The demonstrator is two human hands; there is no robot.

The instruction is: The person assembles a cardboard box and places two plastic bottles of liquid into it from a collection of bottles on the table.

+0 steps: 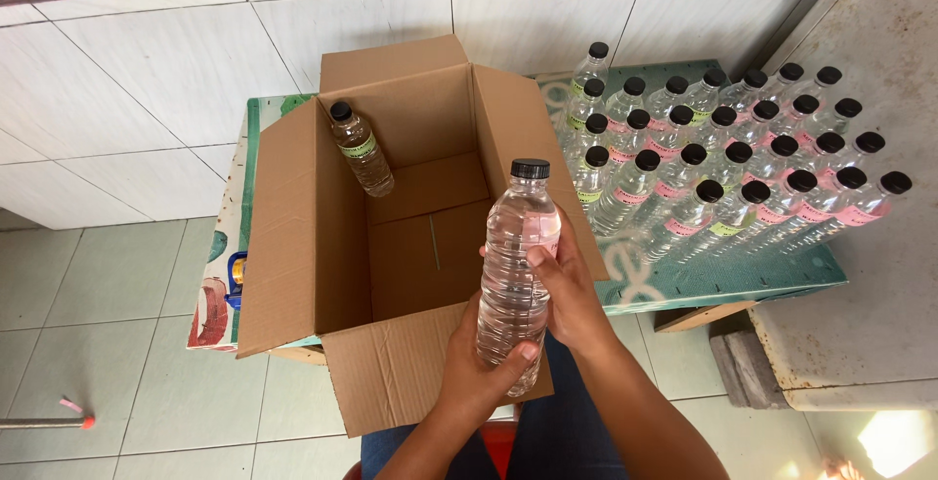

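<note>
I hold a clear plastic water bottle (515,265) with a black cap and a pink label upright over the near flap of an open cardboard box (293,236). My left hand (479,368) grips its lower part from below. My right hand (567,294) wraps its middle from the right. Inside the box, one bottle (362,151) with a green label stands in the far left corner. The rest of the box floor is bare cardboard.
Several capped bottles (723,163) stand in rows on the patterned table (723,275) to the right of the box. White tiled wall behind. A concrete slab (860,324) sits at right. Tiled floor lies at left, with a stick (44,422) on it.
</note>
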